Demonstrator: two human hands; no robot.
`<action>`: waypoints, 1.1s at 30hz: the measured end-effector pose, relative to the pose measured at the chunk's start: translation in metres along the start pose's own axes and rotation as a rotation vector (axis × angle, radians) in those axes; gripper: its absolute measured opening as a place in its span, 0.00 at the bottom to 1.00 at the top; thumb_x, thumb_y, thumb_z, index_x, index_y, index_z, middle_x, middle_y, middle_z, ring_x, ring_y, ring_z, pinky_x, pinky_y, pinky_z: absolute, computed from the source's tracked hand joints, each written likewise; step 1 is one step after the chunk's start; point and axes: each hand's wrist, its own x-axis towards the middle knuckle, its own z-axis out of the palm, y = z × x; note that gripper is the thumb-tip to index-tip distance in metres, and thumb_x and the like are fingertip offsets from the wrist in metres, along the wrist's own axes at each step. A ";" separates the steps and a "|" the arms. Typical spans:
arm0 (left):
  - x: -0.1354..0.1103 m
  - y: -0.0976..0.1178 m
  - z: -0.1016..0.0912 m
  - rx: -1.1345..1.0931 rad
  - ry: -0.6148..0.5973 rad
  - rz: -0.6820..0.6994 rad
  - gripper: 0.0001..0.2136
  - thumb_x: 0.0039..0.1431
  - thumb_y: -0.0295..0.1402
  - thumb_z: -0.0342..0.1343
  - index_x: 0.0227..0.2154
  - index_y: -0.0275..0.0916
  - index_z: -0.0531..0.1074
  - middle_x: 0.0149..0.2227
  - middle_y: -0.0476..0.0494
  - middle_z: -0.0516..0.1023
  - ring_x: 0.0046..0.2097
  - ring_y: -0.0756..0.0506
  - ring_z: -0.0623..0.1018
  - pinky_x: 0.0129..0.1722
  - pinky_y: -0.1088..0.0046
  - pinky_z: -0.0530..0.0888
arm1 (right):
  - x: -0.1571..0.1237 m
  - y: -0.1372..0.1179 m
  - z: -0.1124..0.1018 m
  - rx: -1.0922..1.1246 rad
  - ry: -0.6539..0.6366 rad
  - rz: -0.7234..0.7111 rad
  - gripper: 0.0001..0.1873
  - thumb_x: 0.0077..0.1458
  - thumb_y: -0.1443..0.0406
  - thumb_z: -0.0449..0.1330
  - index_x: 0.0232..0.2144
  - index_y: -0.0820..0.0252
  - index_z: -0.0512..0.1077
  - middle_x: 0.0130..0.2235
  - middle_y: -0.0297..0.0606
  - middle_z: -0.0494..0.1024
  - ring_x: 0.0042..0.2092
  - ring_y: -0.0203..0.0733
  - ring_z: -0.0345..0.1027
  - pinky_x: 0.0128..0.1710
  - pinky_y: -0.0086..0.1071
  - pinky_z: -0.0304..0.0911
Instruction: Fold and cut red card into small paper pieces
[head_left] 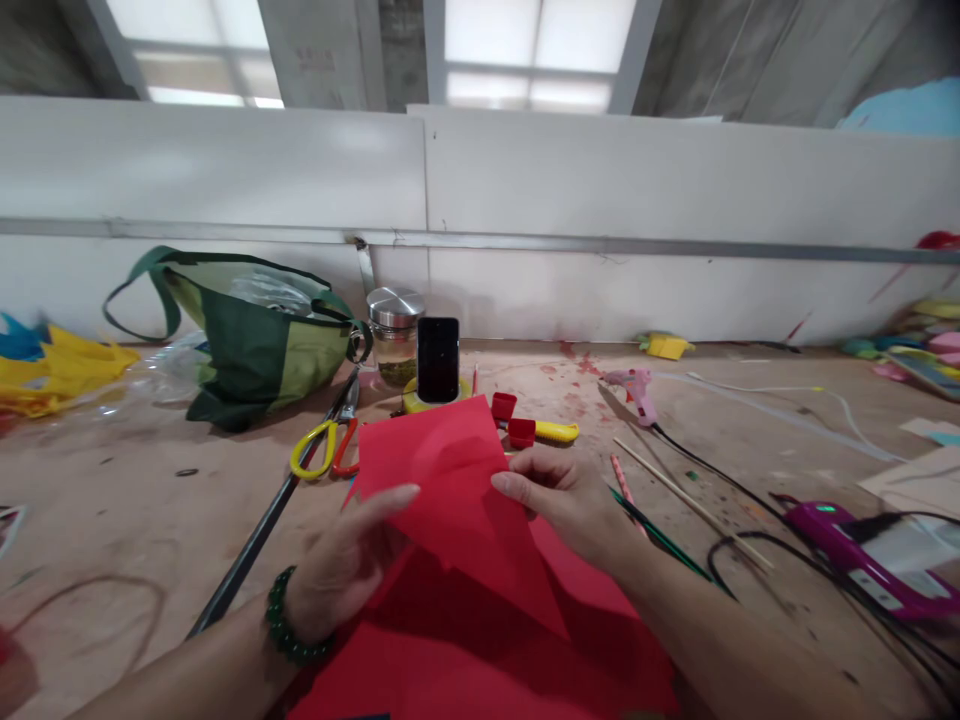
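Observation:
A sheet of red paper point(442, 480) is held up, tilted, over more red paper point(480, 650) lying on the table. My right hand point(562, 500) pinches the sheet's right edge between thumb and fingers. At the lower left edge, my left hand point(352, 560) has its thumb over the sheet and its fingers partly hidden beneath it. A green bead bracelet point(289, 615) circles the left wrist. Just beyond the sheet are small red pieces point(521, 432) and a yellow utility knife point(556, 431). Scissors with yellow and orange handles point(315, 450) lie to the left.
A phone point(438, 360) stands upright before a lidded glass jar point(395, 340). A green bag point(262, 335) sits at back left. Rightward lie a pink glue gun point(634, 390), a wooden stick point(690, 500), cables and a purple power strip point(870, 560). A white partition point(637, 180) closes the back.

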 end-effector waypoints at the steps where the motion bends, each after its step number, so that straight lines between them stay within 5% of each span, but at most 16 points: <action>1: 0.001 0.003 -0.002 -0.048 -0.023 0.025 0.08 0.49 0.31 0.62 0.32 0.34 0.77 0.32 0.44 0.82 0.34 0.45 0.81 0.39 0.71 0.76 | 0.000 0.001 0.000 -0.025 -0.002 -0.021 0.12 0.50 0.58 0.61 0.22 0.61 0.73 0.21 0.30 0.67 0.24 0.32 0.58 0.23 0.27 0.55; 4: 0.006 0.011 -0.006 -0.038 0.044 0.052 0.08 0.51 0.32 0.61 0.34 0.35 0.76 0.34 0.43 0.82 0.36 0.44 0.81 0.38 0.71 0.77 | 0.001 0.004 -0.003 -0.151 0.002 -0.108 0.12 0.52 0.59 0.60 0.22 0.61 0.73 0.21 0.31 0.68 0.25 0.32 0.58 0.24 0.27 0.54; 8: 0.009 0.016 -0.010 0.270 0.125 -0.006 0.10 0.49 0.27 0.63 0.36 0.33 0.75 0.32 0.40 0.81 0.32 0.43 0.81 0.35 0.67 0.77 | 0.004 0.005 -0.008 -0.261 -0.019 -0.154 0.12 0.53 0.60 0.59 0.23 0.61 0.74 0.22 0.32 0.70 0.26 0.33 0.59 0.25 0.28 0.55; 12: 0.010 0.020 -0.019 0.463 0.058 0.105 0.19 0.45 0.30 0.66 0.43 0.35 0.74 0.38 0.39 0.81 0.39 0.41 0.80 0.41 0.66 0.75 | 0.008 0.007 -0.014 -0.265 -0.077 -0.063 0.14 0.52 0.58 0.60 0.20 0.61 0.72 0.20 0.31 0.68 0.23 0.32 0.58 0.23 0.27 0.54; 18: 0.013 0.032 -0.032 0.765 0.083 0.054 0.21 0.48 0.38 0.63 0.45 0.33 0.73 0.36 0.36 0.79 0.37 0.39 0.79 0.37 0.64 0.75 | 0.016 0.017 -0.016 -0.248 -0.091 0.094 0.14 0.49 0.57 0.61 0.21 0.62 0.74 0.19 0.30 0.66 0.21 0.30 0.55 0.20 0.26 0.51; 20: 0.014 0.033 -0.033 0.970 0.166 0.263 0.23 0.51 0.39 0.61 0.49 0.33 0.71 0.40 0.35 0.78 0.41 0.39 0.77 0.42 0.61 0.73 | 0.017 0.020 -0.014 -0.257 -0.100 0.103 0.14 0.49 0.58 0.61 0.21 0.62 0.74 0.19 0.30 0.67 0.21 0.30 0.56 0.21 0.26 0.50; 24: 0.008 0.025 -0.030 1.495 0.343 0.951 0.22 0.56 0.32 0.54 0.55 0.40 0.65 0.52 0.38 0.69 0.54 0.39 0.68 0.55 0.58 0.63 | 0.017 0.026 -0.007 -0.331 -0.118 0.105 0.14 0.49 0.59 0.60 0.19 0.62 0.73 0.19 0.30 0.68 0.22 0.31 0.56 0.22 0.26 0.50; 26: 0.002 0.014 -0.026 1.709 0.138 1.006 0.18 0.58 0.27 0.49 0.51 0.41 0.69 0.49 0.40 0.70 0.51 0.41 0.68 0.53 0.61 0.65 | 0.017 0.030 -0.004 -0.406 -0.132 0.076 0.15 0.50 0.59 0.59 0.17 0.62 0.72 0.18 0.29 0.66 0.22 0.32 0.56 0.22 0.27 0.49; 29: -0.006 -0.003 -0.019 1.912 -0.272 0.794 0.17 0.60 0.24 0.45 0.48 0.41 0.72 0.43 0.41 0.73 0.44 0.44 0.71 0.45 0.66 0.70 | 0.016 0.037 -0.001 -0.479 -0.139 0.042 0.15 0.49 0.60 0.59 0.15 0.62 0.70 0.17 0.28 0.64 0.23 0.32 0.54 0.22 0.27 0.48; 33: -0.009 -0.017 -0.014 2.077 -0.380 0.597 0.21 0.60 0.33 0.47 0.57 0.40 0.63 0.51 0.38 0.71 0.48 0.39 0.70 0.49 0.59 0.69 | 0.017 0.044 0.002 -0.526 -0.144 0.041 0.14 0.49 0.62 0.59 0.15 0.62 0.70 0.17 0.29 0.64 0.23 0.33 0.55 0.23 0.28 0.48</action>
